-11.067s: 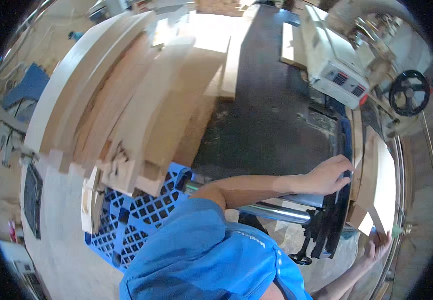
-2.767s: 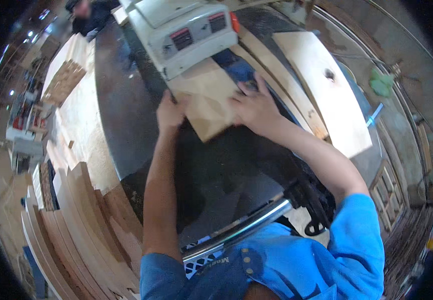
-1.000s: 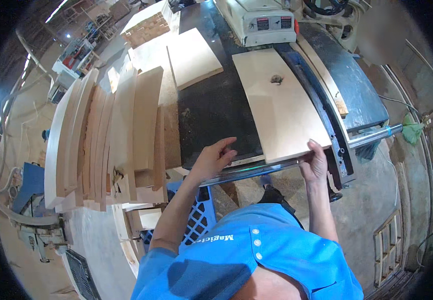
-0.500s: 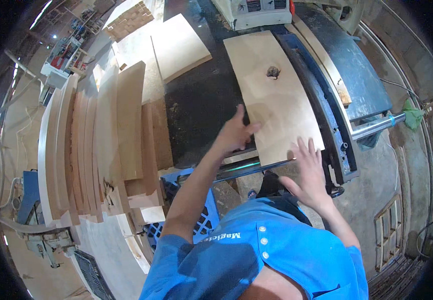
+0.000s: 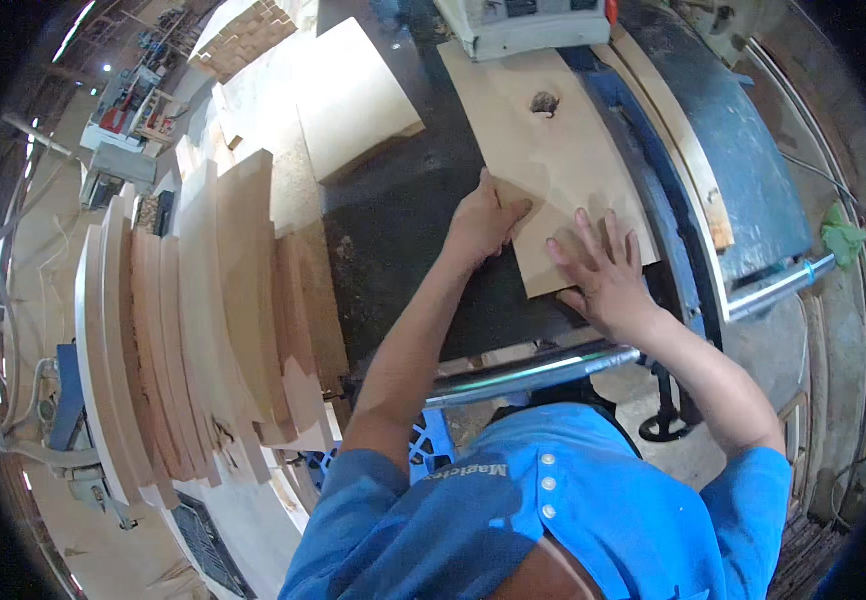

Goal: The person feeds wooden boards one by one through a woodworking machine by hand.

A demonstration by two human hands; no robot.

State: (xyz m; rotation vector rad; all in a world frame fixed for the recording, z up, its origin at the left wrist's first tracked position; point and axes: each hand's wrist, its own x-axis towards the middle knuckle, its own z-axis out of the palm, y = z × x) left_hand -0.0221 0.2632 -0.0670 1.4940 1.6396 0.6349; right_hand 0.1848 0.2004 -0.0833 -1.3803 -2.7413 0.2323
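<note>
Black table (image 5: pixel 383 220), board (image 5: pixel 550 165) beneath right fingers (image 5: pixel 591 238)

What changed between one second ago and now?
The knotted board slid forward, its far end now at the white machine housing. The right hand released its near end and lies spread on top; the left hand reached its left edge. Stacked planks stayed put.

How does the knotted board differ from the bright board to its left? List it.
The knotted board shows a dark knot toward its far end; the bright board shows none. The right hand lies spread on the knotted board; no hand touches the bright board. The knotted board looks dimmer; the bright board is strongly lit. Both are flat, pale wood.
</note>
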